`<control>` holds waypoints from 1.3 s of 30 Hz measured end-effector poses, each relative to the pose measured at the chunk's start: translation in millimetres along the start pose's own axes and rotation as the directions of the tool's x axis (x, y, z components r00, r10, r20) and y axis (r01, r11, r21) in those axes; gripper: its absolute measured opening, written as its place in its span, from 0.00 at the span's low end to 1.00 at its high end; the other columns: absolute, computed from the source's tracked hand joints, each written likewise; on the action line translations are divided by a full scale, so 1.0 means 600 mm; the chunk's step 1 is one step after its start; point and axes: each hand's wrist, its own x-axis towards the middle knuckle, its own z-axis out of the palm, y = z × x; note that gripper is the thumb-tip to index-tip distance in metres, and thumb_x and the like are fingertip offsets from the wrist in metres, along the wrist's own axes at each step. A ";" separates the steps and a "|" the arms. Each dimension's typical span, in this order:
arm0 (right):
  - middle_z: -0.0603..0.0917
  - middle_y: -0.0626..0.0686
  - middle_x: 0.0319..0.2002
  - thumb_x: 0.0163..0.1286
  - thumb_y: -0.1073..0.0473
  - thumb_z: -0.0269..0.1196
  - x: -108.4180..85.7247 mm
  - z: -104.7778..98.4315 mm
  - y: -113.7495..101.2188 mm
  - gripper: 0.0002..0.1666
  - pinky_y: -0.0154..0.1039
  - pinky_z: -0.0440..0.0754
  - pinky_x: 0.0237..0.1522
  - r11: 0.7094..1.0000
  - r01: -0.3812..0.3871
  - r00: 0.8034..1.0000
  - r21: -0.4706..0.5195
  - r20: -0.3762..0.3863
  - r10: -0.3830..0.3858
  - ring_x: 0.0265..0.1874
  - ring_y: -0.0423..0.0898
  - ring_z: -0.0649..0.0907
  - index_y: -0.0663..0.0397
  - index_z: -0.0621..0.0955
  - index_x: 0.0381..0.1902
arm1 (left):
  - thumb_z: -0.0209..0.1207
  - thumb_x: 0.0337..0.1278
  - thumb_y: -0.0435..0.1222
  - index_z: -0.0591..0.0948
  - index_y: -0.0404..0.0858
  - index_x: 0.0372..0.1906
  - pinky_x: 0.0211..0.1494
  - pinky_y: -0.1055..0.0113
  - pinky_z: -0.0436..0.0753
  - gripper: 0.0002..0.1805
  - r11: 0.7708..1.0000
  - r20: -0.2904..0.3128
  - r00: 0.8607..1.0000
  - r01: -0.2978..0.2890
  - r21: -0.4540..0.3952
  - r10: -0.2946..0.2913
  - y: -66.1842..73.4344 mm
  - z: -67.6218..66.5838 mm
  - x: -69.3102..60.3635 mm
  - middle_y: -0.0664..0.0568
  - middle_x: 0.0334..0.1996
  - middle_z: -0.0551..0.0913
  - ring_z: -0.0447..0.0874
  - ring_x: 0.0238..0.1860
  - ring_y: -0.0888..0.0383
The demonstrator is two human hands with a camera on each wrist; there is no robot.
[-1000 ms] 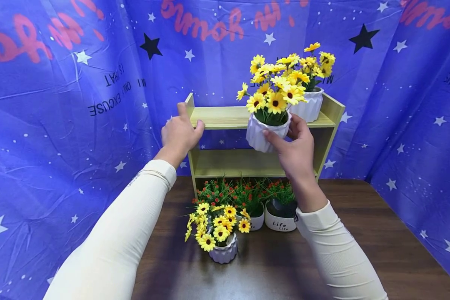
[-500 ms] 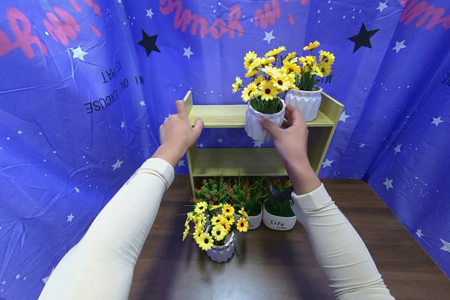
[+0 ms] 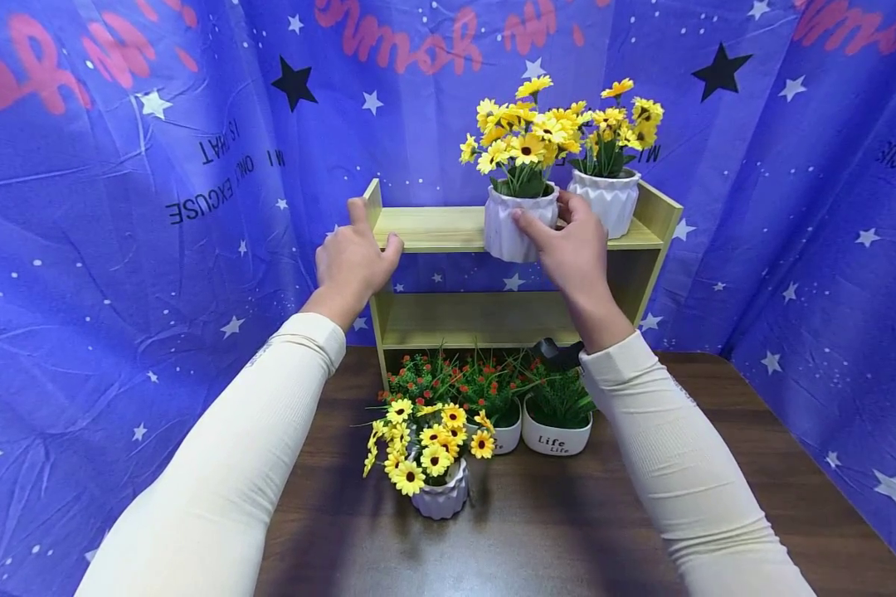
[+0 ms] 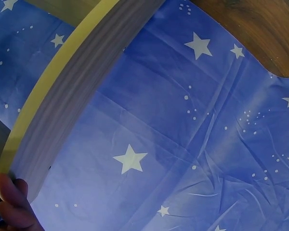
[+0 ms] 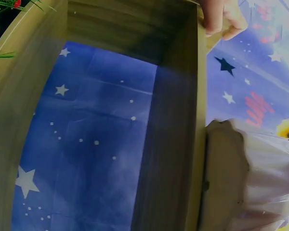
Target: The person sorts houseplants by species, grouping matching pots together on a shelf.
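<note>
A curtained-off nook, home or studio unclear: blue starry curtains (image 3: 119, 257) fill the head view's top and both sides, around a brown table (image 3: 523, 531) with a wooden shelf (image 3: 478, 319) at centre.

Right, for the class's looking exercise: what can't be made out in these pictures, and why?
Head view: the finger ends of the right hand, behind the white pot it holds.
Head view: lettering on the middle planter, partly behind the front yellow flowers.
Head view: whatever holds the left red-flowered plant, behind those flowers.
Left wrist view: most of the left hand, cut off by the lower left corner.
</note>
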 end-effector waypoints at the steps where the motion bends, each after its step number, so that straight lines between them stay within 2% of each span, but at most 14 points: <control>1: 0.81 0.57 0.58 0.61 0.46 0.72 0.003 0.001 -0.001 0.41 0.44 0.80 0.53 1.000 -0.005 1.000 0.003 0.007 0.005 0.53 0.47 0.82 0.58 0.73 0.66 | 0.45 0.64 0.58 0.54 0.39 0.65 0.28 0.51 0.77 0.36 1.000 -0.001 1.000 -0.001 0.001 0.001 0.000 0.000 0.001 0.41 0.23 0.75 0.78 0.26 0.42; 7: 0.81 0.57 0.56 0.62 0.46 0.72 0.021 0.012 0.003 0.39 0.44 0.80 0.52 1.000 -0.019 1.000 -0.005 0.020 0.020 0.52 0.48 0.81 0.59 0.73 0.65 | 0.45 0.64 0.58 0.53 0.38 0.65 0.26 0.53 0.75 0.36 1.000 -0.002 1.000 -0.005 -0.003 0.005 -0.003 0.000 0.002 0.42 0.22 0.75 0.77 0.25 0.44; 15: 0.79 0.59 0.56 0.63 0.42 0.69 0.039 0.027 0.003 0.41 0.44 0.80 0.49 0.991 -0.025 0.999 -0.132 0.024 0.028 0.51 0.50 0.80 0.61 0.71 0.64 | 0.45 0.64 0.58 0.53 0.38 0.66 0.28 0.52 0.76 0.36 1.000 -0.002 1.000 0.000 -0.007 0.000 -0.006 0.001 0.000 0.41 0.23 0.75 0.77 0.26 0.43; 30: 0.73 0.62 0.63 0.63 0.40 0.68 0.073 0.037 -0.003 0.46 0.45 0.71 0.60 0.973 -0.034 0.998 -0.230 0.047 0.045 0.60 0.53 0.74 0.64 0.67 0.67 | 0.45 0.64 0.58 0.53 0.39 0.66 0.26 0.52 0.75 0.36 1.000 -0.018 1.000 -0.003 -0.008 0.003 -0.004 -0.002 0.004 0.42 0.23 0.75 0.77 0.25 0.43; 39: 0.74 0.60 0.62 0.63 0.41 0.68 0.075 0.041 0.003 0.45 0.44 0.74 0.58 0.979 -0.069 0.996 -0.193 0.040 0.078 0.58 0.52 0.75 0.62 0.66 0.68 | 0.46 0.64 0.58 0.54 0.38 0.66 0.27 0.51 0.76 0.36 1.000 -0.028 0.999 -0.017 -0.013 0.017 -0.002 0.000 -0.001 0.42 0.22 0.75 0.77 0.25 0.43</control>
